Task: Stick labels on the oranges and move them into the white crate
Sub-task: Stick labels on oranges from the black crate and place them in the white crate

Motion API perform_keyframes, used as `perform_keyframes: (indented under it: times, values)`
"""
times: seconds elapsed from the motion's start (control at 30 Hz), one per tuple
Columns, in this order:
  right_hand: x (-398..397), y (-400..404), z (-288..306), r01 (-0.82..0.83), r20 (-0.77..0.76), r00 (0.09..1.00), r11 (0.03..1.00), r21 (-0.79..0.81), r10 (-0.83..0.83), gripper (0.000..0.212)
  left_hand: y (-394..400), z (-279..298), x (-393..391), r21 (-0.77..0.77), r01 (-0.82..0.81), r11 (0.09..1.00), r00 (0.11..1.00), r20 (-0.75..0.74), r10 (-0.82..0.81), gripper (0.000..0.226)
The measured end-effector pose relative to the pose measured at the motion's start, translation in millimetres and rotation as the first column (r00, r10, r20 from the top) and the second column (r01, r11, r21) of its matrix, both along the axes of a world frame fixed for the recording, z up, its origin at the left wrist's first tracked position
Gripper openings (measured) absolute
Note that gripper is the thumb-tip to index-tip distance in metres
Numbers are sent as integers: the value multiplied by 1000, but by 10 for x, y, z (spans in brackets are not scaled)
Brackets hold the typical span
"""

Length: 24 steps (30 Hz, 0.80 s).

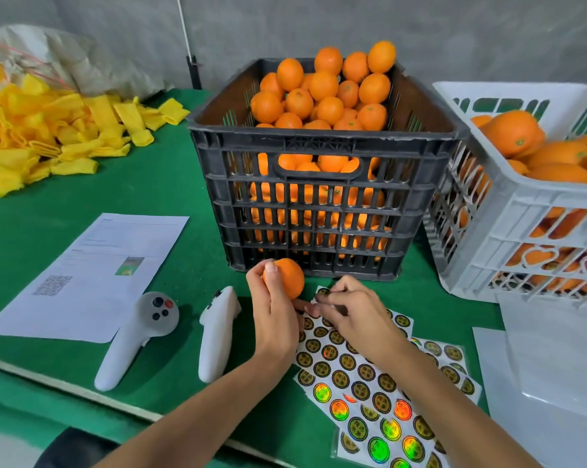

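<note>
Left hand (274, 315) grips one orange (287, 278) with curled fingers, thumb on the fruit's left face, held just above the green table (170, 265). Right hand (349, 314) sits just right of that grip, fingertips pinched at the top edge of the label sheet (369, 373); whether a label is already lifted cannot be told.

Largest to smallest, relative to the grip:
- Black crate (319, 204), directly behind the held orange, heaped with fruit.
- White crate (528, 231), well to the right and behind, already part full.
- Label sheets, under and in front of the right hand, fanning toward the person.
- Held orange: near-round, long axis if any runs roughly upright, tilted slightly left. Stem end not visible, so its facing cannot be told.

Step, as judged: peeling a label, orange ready to receive it. Next move needs the label freed cleanly, pressed onto the bare right-facing skin, then a carry rightward over the white crate's rim.
</note>
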State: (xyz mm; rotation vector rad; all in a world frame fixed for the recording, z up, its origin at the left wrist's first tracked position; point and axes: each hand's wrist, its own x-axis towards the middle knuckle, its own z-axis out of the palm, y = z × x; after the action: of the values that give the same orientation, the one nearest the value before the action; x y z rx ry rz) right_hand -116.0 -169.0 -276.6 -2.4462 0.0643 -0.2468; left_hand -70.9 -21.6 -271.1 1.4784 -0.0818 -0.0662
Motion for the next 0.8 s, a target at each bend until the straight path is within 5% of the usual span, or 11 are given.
perform_keyframes:
  times: [0.27, 0.43, 0.67, 0.8]
  values:
    - [45, -73, 91, 164, -12, 985, 917, 365, -171, 11, -26, 10, -22, 97, 73, 993, 995, 60, -79, 22]
    - [28, 27, 225, 208, 160, 927, 821, 532, -339, 5, -43, -17, -20, 166, 97, 981, 989, 91, -113, 25]
    - [10, 98, 308, 91, 137, 963, 757, 647, -233, 5, 11, 30, 4, 150, 149, 977, 986, 54, -158, 27]
    - [-106, 117, 253, 56, 122, 980, 800, 597, -160, 4, 57, -39, -34, 146, 172, 974, 981, 62, -183, 26]
